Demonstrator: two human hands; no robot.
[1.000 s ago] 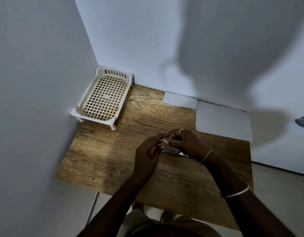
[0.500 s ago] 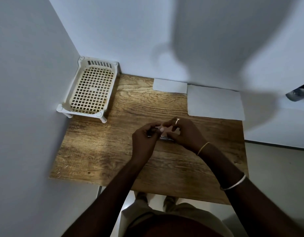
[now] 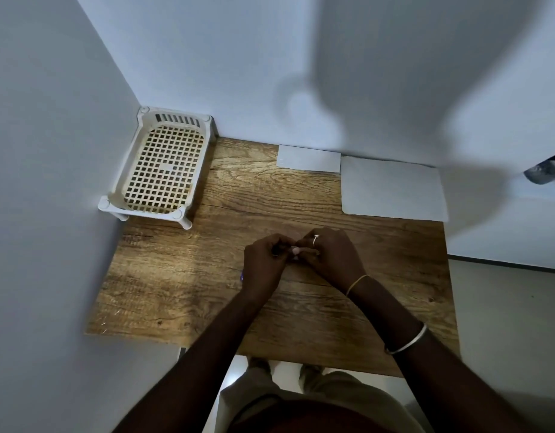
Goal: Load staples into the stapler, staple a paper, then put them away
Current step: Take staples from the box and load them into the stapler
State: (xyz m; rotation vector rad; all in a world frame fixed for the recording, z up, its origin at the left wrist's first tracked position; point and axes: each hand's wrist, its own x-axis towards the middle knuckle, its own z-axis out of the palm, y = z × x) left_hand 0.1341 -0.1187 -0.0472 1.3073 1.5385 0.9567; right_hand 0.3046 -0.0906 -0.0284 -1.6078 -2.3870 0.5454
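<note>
- Head view, counted: two hands, two white paper sheets, one plastic basket, one wooden table (image 3: 182, 285).
- Left hand (image 3: 263, 266) is curled, knuckles up, fingers pinched inward toward the other hand over the table's middle.
- Right hand (image 3: 331, 257) is curled the same way, fingertips meeting the left hand's; ring on one finger, thin gold band at the wrist, silver bangle further up the forearm.
- Both hands close narrow around a small dark item (image 3: 275, 253) between them. Probably the stapler, but it is mostly hidden, so cannot tell for certain. Staples cannot be made out.
- Small purple bit shows just left of the left hand, at its near edge; too little visible to identify.
- Small sheet (image 3: 308, 159) is rectangular, flat at the far edge against the wall.
- Large sheet (image 3: 391, 189) is rectangular, flat at the far right, just beside the small one, its right edge overhanging the table.
- Basket (image 3: 163, 170) is cream plastic with a square grid floor, slotted far wall and short round legs; sits in the far left corner, touching both walls.
- Table is wood-grain, brown, matte.
</note>
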